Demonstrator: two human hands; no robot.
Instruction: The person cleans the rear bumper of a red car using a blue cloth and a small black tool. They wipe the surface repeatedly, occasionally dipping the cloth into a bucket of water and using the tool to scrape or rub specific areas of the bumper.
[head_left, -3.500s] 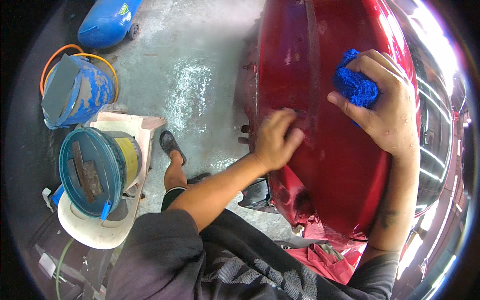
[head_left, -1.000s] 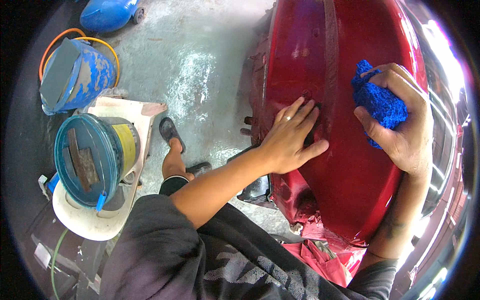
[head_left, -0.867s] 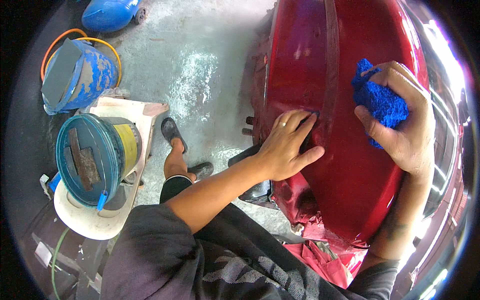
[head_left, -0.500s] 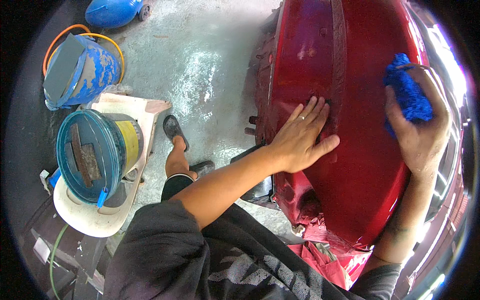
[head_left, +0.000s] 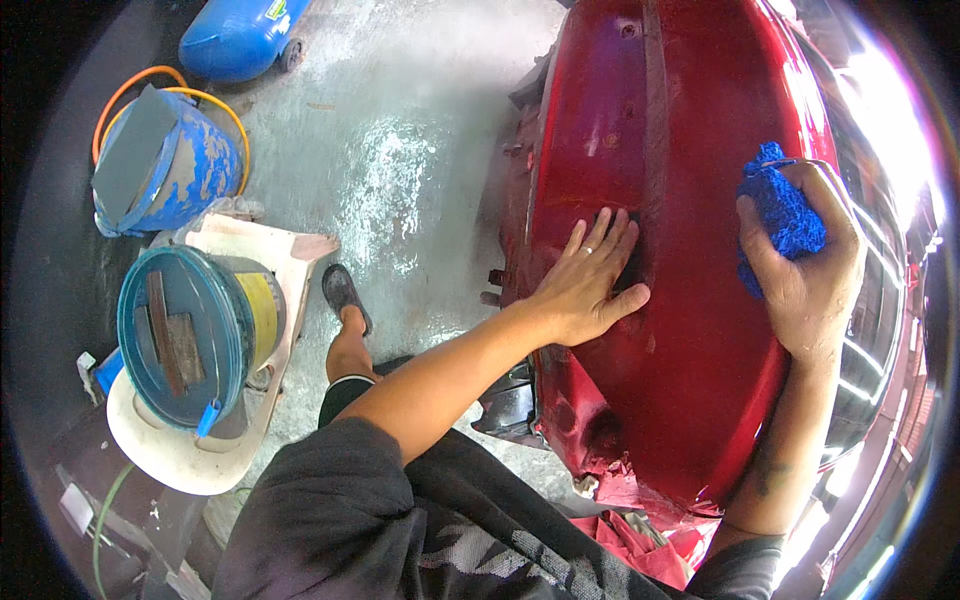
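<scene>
Under both my hands lies a glossy dark-red car body panel (head_left: 700, 390), with a dull strip running lengthwise along it. My left hand (head_left: 588, 290) rests flat on the panel's left part, fingers spread and a ring on one of them; nothing is in it. On the panel's right side, a crumpled bright-blue cloth (head_left: 790, 215) is gripped by my right hand (head_left: 815, 290), thumb on the left and fingers curled over the far side. The cloth looks pressed against the red surface, though its underside is hidden.
At left, a lidded teal bucket (head_left: 225, 330) with a flat block on top stands on a white plastic chair (head_left: 150, 460). Beyond are a paint-worn blue bucket (head_left: 205, 150), an orange hose (head_left: 130, 85) and a blue wheeled tank (head_left: 240, 40). Red crumpled material (head_left: 640, 545) lies below the panel.
The whole view has shifted slightly, with the bucket lower and the panel farther left in the picture. Both hands keep their poses, and the cloth stays in my right hand.
</scene>
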